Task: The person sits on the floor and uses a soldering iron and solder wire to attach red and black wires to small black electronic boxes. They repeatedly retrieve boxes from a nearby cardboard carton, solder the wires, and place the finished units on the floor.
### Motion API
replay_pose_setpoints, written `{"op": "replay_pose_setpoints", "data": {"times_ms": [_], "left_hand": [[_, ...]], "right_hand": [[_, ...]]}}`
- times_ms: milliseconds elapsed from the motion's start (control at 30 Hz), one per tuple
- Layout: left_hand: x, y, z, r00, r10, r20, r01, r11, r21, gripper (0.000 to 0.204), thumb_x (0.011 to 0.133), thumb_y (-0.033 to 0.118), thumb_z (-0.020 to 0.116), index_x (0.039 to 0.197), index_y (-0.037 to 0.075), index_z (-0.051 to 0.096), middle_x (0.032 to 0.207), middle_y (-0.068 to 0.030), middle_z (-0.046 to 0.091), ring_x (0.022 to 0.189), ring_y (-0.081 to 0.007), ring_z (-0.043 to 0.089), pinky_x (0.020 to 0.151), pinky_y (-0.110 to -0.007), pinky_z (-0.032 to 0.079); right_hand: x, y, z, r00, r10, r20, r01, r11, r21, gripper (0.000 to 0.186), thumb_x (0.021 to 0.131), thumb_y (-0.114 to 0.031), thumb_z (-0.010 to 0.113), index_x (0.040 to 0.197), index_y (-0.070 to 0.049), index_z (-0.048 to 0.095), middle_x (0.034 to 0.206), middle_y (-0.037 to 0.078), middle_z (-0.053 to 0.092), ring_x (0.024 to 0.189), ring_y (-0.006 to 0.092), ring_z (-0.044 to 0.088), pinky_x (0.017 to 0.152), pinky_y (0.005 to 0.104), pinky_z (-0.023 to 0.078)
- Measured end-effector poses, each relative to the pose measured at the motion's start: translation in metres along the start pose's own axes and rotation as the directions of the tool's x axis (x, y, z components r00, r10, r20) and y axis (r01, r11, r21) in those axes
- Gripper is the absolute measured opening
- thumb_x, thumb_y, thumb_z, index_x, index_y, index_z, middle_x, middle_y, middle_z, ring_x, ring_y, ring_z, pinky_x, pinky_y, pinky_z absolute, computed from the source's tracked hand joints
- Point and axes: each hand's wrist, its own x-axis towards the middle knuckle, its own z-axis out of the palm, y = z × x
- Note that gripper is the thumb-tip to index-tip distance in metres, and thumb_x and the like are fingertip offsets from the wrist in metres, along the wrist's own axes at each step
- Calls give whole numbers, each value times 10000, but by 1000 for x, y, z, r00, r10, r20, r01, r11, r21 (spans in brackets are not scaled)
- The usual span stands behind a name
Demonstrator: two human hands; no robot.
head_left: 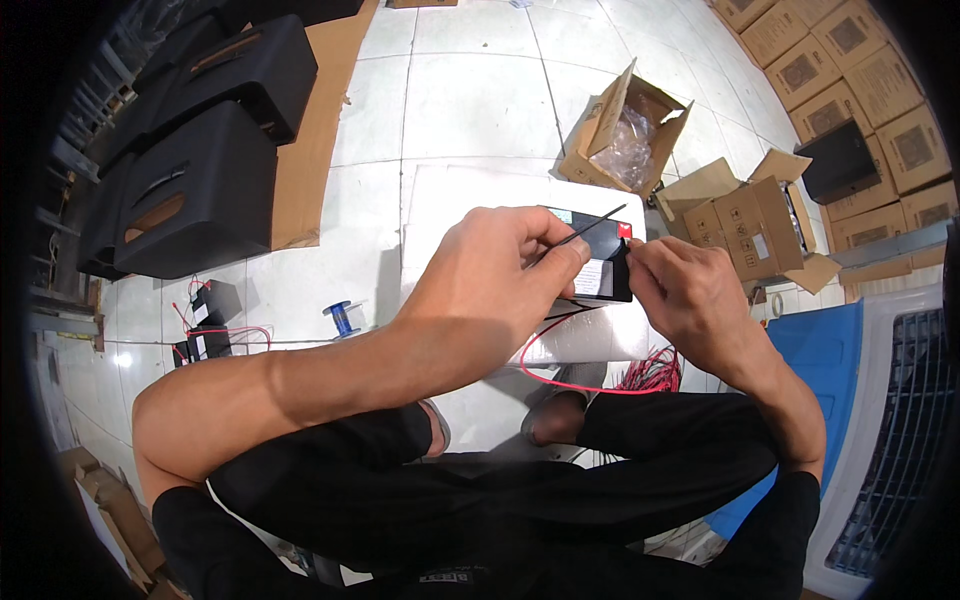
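Note:
A black block-shaped battery [604,259] with a red patch at its far right corner and a white label rests on a white foam slab [436,210]. My left hand [500,262] lies over the battery's left part, its fingers closed on a thin black stick [604,218] that slants up to the right. Whether the stick is stiff or a wire I cannot tell. At the battery's right edge, by the red patch, my right hand [688,290] is closed in a pinch; what it grips is hidden. A red wire [548,379] loops below the battery toward a red and black wire bundle [652,372].
A blue wire spool [342,319] stands on the tiled floor at left, near black batteries with red wires [208,318]. Large black plastic housings [195,195] lie on cardboard at far left. Open cartons [738,228] and stacked boxes [850,90] stand at right, beside a blue panel [805,350].

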Motion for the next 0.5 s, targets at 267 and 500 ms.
{"op": "replay_pose_setpoints", "data": {"times_ms": [267, 500], "left_hand": [[0, 0, 1, 1000, 7, -17, -7, 1000, 3, 257, 987, 238, 605, 972, -13, 660, 769, -14, 633, 616, -53, 520, 575, -212, 455], [2, -2, 2, 998, 60, 2, -60, 996, -70, 306, 979, 218, 553, 929, -58, 675, 716, -46, 641, 606, -83, 535, 568, -258, 450]], "right_hand": [[1, -14, -6, 957, -183, 227, 254, 904, -343, 292, 705, -6, 647, 922, 178, 577, 784, 261, 636, 631, 291, 680, 486, 350, 525], [3, -15, 0, 963, -90, 253, 169, 936, -308, 371, 677, 38, 626, 988, 233, 573, 766, 309, 645, 655, 317, 695, 504, 354, 538]]}}
